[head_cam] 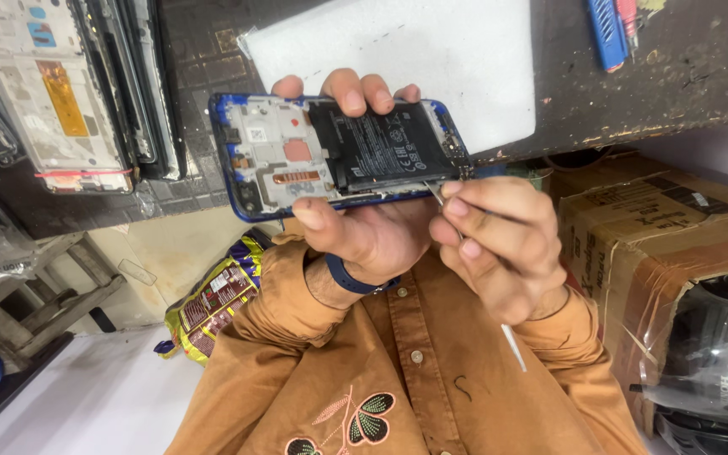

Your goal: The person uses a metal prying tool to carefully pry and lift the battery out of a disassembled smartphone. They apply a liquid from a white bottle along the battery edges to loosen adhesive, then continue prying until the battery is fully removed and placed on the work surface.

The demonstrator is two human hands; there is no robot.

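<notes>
Right hand (499,248) pinched thin tweezers (436,195) at the battery (385,147) edge while left hand (364,227) clasped the opened blue smartphone (339,156) steady.

The opened phone (343,156) lies level in the air over the near edge of the desk (676,84), back cover off and its insides facing up. Its frame is blue; a black battery (381,147) fills the right half, a pale metal shield and a copper strip the left. A thin metal tool (436,195) touches its near right edge.
</notes>
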